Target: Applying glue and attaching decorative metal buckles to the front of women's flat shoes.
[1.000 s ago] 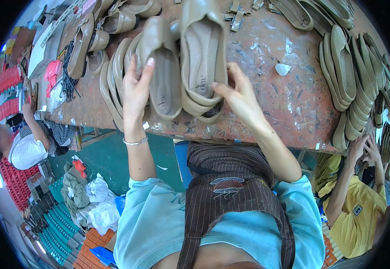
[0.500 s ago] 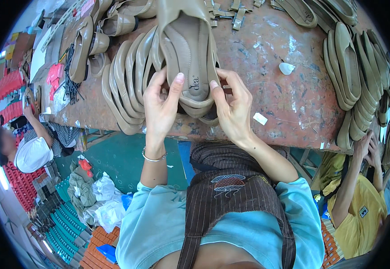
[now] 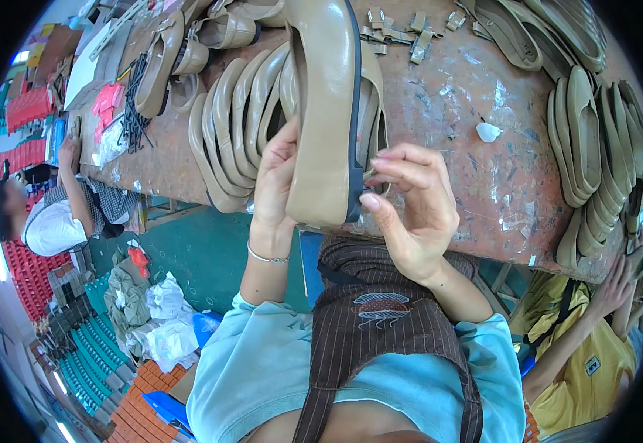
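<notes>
A glossy tan flat shoe (image 3: 325, 125) is held up in front of me, turned so its side and dark sole edge show. My left hand (image 3: 273, 184) grips it from the left, its fingertips hidden behind the shoe. Beside the dark heel, my right hand (image 3: 425, 214) has thumb and fingers curved and apart, with no held thing visible. Whether its fingertips touch the heel I cannot tell. A row of nested tan shoes (image 3: 236, 118) lies just left of the held one, and more tan shoes show behind it.
Strap pieces with buckles (image 3: 421, 44) lie at the table's (image 3: 476, 199) far side, with a small white item (image 3: 488, 132) nearer. Stacked tan shoes (image 3: 580, 140) line the right. Black cords (image 3: 135, 103) are at left. Co-workers sit left (image 3: 55, 225) and right (image 3: 587, 362).
The shoe has been turned from insole-up to side-on, its heel now lower. My right hand has come off its rim, and its fingers have spread beside the heel.
</notes>
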Tool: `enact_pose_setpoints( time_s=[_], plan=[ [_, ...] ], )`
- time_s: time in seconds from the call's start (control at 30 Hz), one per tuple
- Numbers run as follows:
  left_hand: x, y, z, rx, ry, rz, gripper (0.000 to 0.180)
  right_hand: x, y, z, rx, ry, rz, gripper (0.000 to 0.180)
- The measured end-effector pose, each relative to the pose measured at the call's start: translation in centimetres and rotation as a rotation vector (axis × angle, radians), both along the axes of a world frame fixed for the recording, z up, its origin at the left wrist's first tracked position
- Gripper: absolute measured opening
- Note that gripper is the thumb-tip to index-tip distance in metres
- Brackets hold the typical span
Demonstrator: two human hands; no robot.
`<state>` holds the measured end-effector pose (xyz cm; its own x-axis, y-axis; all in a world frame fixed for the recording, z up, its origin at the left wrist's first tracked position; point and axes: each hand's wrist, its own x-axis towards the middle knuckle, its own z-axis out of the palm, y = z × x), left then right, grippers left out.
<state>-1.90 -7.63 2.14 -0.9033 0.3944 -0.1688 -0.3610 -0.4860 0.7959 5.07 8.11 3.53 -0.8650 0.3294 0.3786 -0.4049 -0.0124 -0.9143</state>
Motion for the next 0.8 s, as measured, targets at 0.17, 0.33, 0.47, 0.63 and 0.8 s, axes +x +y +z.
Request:
enact_pose_setpoints(
  time_s=[0.17,0.33,0.47,0.63,0.8],
  plan=[
    [0.8,1.0,0.0,0.312,-0.101,-0.145,0.037,0.8,0.2,0.8,0.058,0.006,0.043,0.025],
    [1.2,1.4,0.0,0.349,-0.118,-0.165,0.038,1.3,0.3,1.0,0.059,0.009,0.048,0.022],
    [0.4,0.0,-0.3,0.314,-0.049,-0.169,0.04,1.4,1.1,0.5,0.162,0.016,0.019,0.019],
    [-2.9,-4.5,3.2,-0.415,0.299,0.447,0.031,0.1,3.0,-2.8,0.181,-0.345,-0.126,0.015],
    [-5.0,-8.3,2.9,-1.361,0.498,0.287,0.036,-2.2,3.2,-4.4,0.24,-0.565,-0.078,0.031]
  ],
)
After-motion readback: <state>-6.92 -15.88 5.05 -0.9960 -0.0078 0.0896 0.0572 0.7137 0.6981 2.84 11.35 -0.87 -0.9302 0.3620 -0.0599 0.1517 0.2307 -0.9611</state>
